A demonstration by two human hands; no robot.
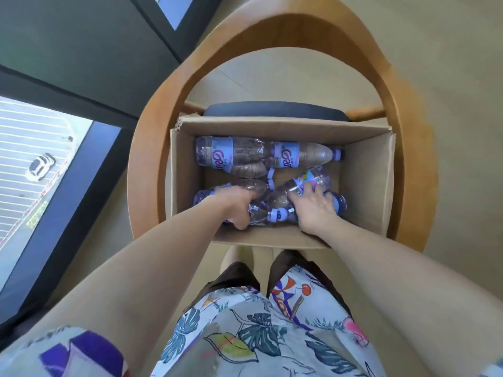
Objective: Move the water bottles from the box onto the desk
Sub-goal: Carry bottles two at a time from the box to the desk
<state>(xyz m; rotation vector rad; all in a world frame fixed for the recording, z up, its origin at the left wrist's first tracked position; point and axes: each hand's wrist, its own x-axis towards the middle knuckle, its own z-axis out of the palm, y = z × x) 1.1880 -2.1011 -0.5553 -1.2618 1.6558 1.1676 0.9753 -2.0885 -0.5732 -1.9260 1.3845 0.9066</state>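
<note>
Cardboard box (362,186) on wooden chair (152,148): water bottles (234,156) lying flat, long axes mostly 9-to-3 o'clock. Left hand (234,205), fingers curled round a near bottle at 9 o'clock. Right hand (315,205), fingers spread over bottles at 3 o'clock. Desk unseen; box walls hem the lift.

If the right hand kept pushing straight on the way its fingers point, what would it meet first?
The right hand already rests on a tilted bottle with a colourful label. Straight on, it would probably slide up that bottle, then meet the labelled bottle along the box's far wall. Depth is unclear.
</note>
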